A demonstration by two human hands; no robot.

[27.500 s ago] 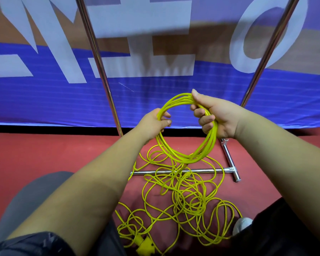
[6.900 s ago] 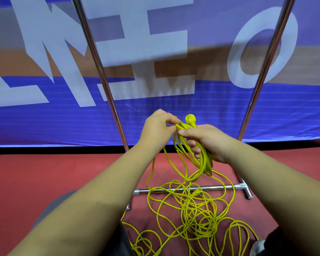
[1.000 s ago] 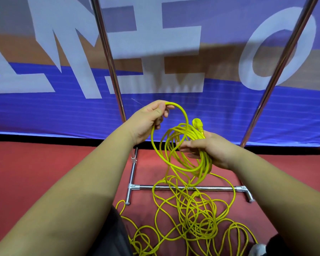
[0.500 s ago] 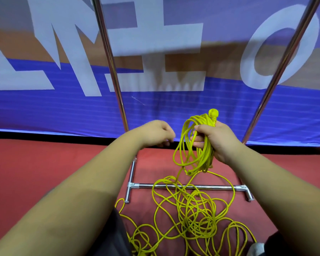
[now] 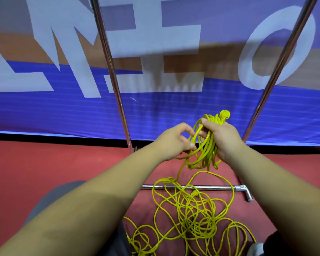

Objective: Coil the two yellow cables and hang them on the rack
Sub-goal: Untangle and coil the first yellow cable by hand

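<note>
The rear is being spanned by a blue banner (image 5: 54, 111) with large white letters (image 5: 181, 50). The red floor (image 5: 44, 163) is being bordered by a black strip (image 5: 44, 136).

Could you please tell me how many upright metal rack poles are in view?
2. The left pole rises just left of the left hand; the right pole slants up behind the right hand. Others may lie outside the frame.
</note>
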